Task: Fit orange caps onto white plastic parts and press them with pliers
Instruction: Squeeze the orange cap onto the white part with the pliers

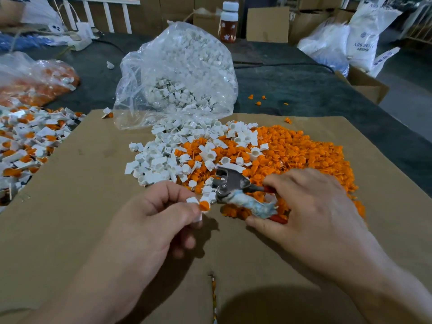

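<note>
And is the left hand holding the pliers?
No, the right hand grips the pliers; the left hand pinches a capped white part.

left hand (161, 213) pinches white part (193, 200) with orange cap (204, 205) on it; right hand (306, 206) grips pliers (230, 185), jaws apart just beside cap, over cardboard (81, 206) and mixed pile (233, 150).

Before you lies a cardboard sheet (70, 218) on a dark cloth (292, 90). At the far edge ahead stands a brown bottle (228, 22) with a white cap and white stars, and a box (267, 24) sits just to its right. A black cable (280, 65) runs across the cloth toward your right. On your far right white sacks (364, 36) lean together, with an open carton (367, 85) below them. On your far left lies a white power strip (80, 43), with a white railing (107, 15) behind it.
</note>
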The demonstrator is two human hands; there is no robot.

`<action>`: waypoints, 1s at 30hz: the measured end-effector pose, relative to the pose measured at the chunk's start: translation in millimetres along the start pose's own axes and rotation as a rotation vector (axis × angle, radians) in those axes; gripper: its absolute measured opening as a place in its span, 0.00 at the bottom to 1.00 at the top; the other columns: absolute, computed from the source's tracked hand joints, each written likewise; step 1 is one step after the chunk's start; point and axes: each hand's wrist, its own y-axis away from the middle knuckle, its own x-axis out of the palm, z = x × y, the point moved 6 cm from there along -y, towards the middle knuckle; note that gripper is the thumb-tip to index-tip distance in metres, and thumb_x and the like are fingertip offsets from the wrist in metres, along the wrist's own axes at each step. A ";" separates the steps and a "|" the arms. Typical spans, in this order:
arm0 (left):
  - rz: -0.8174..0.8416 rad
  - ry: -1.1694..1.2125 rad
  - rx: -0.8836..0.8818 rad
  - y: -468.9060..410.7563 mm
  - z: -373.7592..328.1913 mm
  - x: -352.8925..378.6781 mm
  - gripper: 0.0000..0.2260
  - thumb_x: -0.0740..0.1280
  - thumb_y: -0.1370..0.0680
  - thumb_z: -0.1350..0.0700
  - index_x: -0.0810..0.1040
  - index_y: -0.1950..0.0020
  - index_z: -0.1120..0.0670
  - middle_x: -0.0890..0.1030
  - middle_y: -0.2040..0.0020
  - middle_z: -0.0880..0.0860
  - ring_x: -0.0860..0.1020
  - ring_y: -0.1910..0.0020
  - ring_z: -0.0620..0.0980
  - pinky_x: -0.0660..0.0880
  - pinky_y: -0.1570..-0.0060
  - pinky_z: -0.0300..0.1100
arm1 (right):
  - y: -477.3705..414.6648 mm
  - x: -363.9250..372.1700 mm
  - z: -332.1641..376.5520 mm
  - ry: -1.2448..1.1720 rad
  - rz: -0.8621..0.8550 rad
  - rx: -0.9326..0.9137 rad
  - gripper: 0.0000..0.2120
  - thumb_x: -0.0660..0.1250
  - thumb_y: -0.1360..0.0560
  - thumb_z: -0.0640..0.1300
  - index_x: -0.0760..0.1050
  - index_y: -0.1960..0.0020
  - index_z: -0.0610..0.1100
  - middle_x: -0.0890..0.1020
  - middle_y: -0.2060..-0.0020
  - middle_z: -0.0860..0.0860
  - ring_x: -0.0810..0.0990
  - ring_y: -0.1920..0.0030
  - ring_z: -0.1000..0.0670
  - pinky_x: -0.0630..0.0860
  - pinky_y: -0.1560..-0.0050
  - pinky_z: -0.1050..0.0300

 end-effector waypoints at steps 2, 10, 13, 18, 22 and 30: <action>0.035 -0.005 -0.037 3.8 3.1 9.0 0.10 0.71 0.40 0.50 0.82 0.61 0.51 0.82 0.68 0.52 0.76 0.74 0.46 0.70 0.76 0.34 | -0.6 3.8 -0.2 0.022 0.053 0.022 0.32 0.55 0.32 0.71 0.77 0.41 0.50 0.79 0.52 0.53 0.75 0.50 0.47 0.72 0.50 0.46; 0.020 -0.099 0.047 8.8 1.5 13.0 0.02 0.72 0.27 0.49 0.81 0.58 0.45 0.82 0.72 0.53 0.78 0.76 0.47 0.72 0.77 0.34 | 6.2 -11.4 33.9 -0.303 -0.094 -0.148 0.15 0.59 0.24 0.62 0.73 0.52 0.51 0.75 0.58 0.57 0.72 0.55 0.53 0.73 0.55 0.53; 0.021 -0.126 0.210 13.6 0.2 15.6 0.10 0.71 0.30 0.43 0.81 0.53 0.47 0.82 0.69 0.55 0.79 0.74 0.55 0.73 0.75 0.45 | 9.0 -8.1 49.8 -0.329 -0.075 -0.260 0.10 0.60 0.22 0.55 0.72 0.55 0.50 0.73 0.62 0.56 0.71 0.61 0.53 0.72 0.60 0.52; 0.093 -0.123 0.249 17.6 -3.1 15.7 0.14 0.68 0.27 0.40 0.81 0.47 0.47 0.83 0.67 0.55 0.81 0.71 0.54 0.75 0.72 0.44 | 8.8 -6.9 43.8 -0.401 -0.027 -0.224 0.08 0.58 0.20 0.49 0.73 0.53 0.49 0.73 0.60 0.56 0.72 0.61 0.54 0.74 0.63 0.52; 0.187 0.179 0.040 14.8 -3.2 25.2 0.13 0.74 0.33 0.44 0.82 0.55 0.51 0.82 0.67 0.60 0.78 0.74 0.55 0.74 0.75 0.41 | 10.2 -7.3 46.6 -0.406 -0.015 -0.253 0.11 0.55 0.19 0.50 0.73 0.54 0.48 0.72 0.60 0.54 0.72 0.60 0.52 0.74 0.63 0.51; 0.357 0.411 -0.048 16.2 -7.2 34.3 0.21 0.80 0.37 0.43 0.82 0.57 0.59 0.79 0.69 0.61 0.78 0.77 0.51 0.73 0.78 0.36 | 12.9 -12.5 49.3 -0.542 -0.051 -0.307 0.08 0.58 0.19 0.48 0.74 0.51 0.47 0.74 0.57 0.56 0.73 0.57 0.53 0.74 0.60 0.50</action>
